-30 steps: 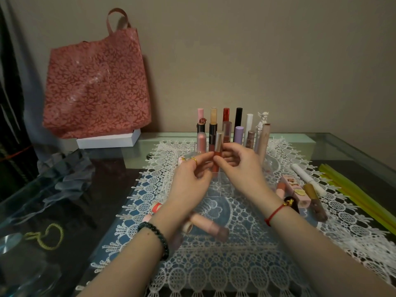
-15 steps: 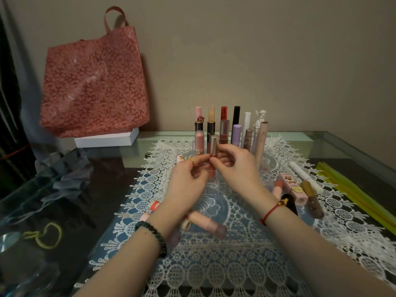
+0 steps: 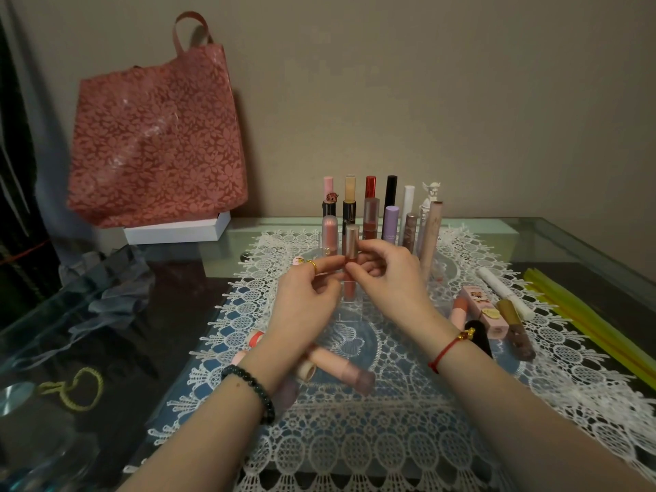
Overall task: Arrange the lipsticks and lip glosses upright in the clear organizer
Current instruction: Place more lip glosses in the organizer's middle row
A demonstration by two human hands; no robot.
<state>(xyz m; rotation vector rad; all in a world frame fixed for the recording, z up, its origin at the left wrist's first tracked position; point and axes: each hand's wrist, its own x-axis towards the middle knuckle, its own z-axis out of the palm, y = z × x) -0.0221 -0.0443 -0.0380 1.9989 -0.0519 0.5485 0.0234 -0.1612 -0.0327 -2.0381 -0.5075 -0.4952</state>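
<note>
Head view: left hand (image 3: 301, 300), right hand (image 3: 394, 275) pinching lip gloss (image 3: 351, 239) over lace-draped glass table (image 3: 532, 239), beige wall (image 3: 461, 101).

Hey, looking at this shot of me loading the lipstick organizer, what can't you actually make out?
Head view, the only one:
- clear organizer: slots mostly hidden behind the left hand and right hand, and the plastic is see-through.
- lip gloss, pinched by both hands: cannot tell if its base is seated.
- tubes under the left wrist: partly covered.
- standing lipsticks: labels too small.
- glass table: near-left corner blurred.
</note>
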